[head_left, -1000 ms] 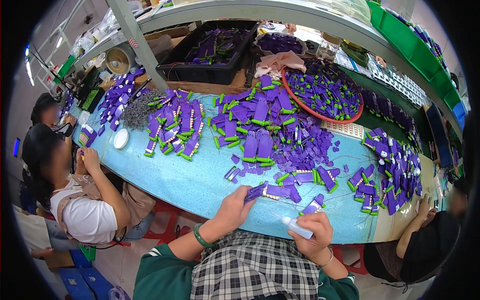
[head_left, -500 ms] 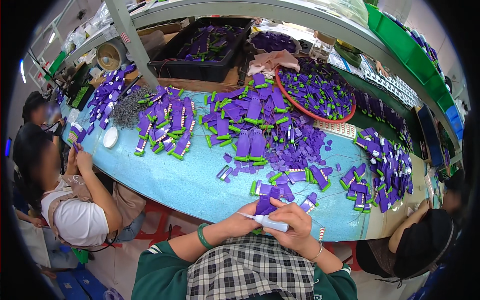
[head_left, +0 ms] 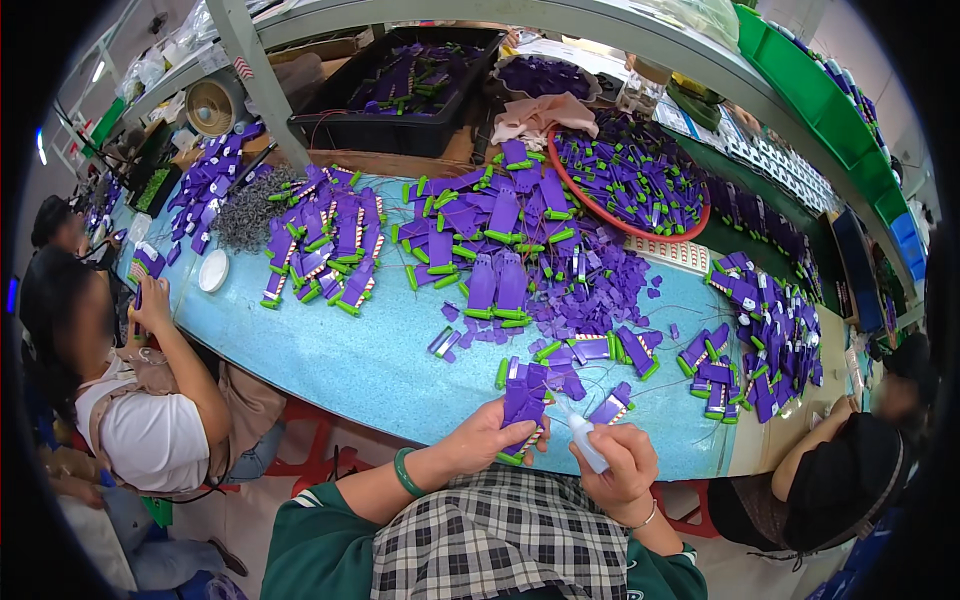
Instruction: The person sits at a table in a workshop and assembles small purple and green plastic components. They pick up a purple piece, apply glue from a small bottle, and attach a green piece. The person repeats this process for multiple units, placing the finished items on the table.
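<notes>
Near the table's front edge, my left hand (head_left: 478,438) is closed on a purple plastic piece (head_left: 524,392) with a green end, held between thumb and fingers. My right hand (head_left: 624,470) grips a small white squeeze bottle (head_left: 587,446) with a thin nozzle. Its tip points up and to the left, just right of the held piece and apart from it. A similar purple piece (head_left: 610,404) with a striped edge lies just beyond the bottle. Several more purple-and-green pieces (head_left: 590,348) with thin wires rest farther up the table.
Loose purple bits (head_left: 600,290) and a large pile of pieces (head_left: 500,215) cover the middle of the blue table (head_left: 370,385). Behind stand a red-rimmed basket (head_left: 690,236) and a black tray (head_left: 400,135). Another pile (head_left: 770,340) lies right. Co-workers sit on both sides.
My right hand has moved right with the bottle, whose nozzle swung from pointing left across my left hand to pointing up-left. The held purple piece now shows more fully.
</notes>
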The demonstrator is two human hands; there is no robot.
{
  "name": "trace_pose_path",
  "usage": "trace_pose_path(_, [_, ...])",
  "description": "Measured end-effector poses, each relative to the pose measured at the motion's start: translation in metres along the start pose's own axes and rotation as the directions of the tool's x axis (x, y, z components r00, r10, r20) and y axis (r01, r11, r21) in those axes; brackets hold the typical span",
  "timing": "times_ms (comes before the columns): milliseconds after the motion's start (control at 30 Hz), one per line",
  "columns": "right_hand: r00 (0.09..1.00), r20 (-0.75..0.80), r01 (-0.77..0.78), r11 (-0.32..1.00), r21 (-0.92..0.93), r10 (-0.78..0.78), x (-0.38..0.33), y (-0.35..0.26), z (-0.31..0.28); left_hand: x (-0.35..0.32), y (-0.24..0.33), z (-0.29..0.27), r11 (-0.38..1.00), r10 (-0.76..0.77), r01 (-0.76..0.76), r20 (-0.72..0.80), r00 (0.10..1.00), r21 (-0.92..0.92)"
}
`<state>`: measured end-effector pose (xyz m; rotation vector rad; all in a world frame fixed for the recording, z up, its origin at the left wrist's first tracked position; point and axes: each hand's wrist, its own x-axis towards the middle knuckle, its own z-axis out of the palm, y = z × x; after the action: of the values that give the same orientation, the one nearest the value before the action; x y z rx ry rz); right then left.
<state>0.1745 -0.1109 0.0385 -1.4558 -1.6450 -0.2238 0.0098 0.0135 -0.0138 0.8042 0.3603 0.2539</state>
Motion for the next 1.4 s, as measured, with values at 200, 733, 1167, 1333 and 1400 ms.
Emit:
trace_pose_path(200, [0.999,0.009,-0.033,0.999,0.014,0.033,-0.001,-0.001,0.001,-0.001,0.004,0.003,0.997,0.009,-0.009,0.006,1.000,0.073])
trace_pose_path(733, [1.000,-0.002,-0.017,1.000,-0.012,0.017,0.000,-0.005,-0.003,0.002,-0.011,-0.004,0.981,0.119,-0.124,0.042,0.992,0.148])
trace_pose_path(1167, [0.998,0.054,0.020,1.000,0.016,-0.021,0.001,-0.006,-0.001,0.004,-0.015,0.003,0.866,0.229,-0.182,-0.045,0.972,0.466])
trace_pose_path(1333, [0.997,0.081,0.011,1.000,0.007,-0.011,0.001,-0.006,-0.003,0.002,-0.010,0.003,0.833,0.205,-0.140,-0.064,0.977,0.535])
trace_pose_path(1400, [0.997,0.079,0.015,1.000,0.003,-0.015,0.001,-0.005,-0.002,0.003,-0.010,0.004,0.876,0.222,-0.176,-0.051,0.974,0.449])
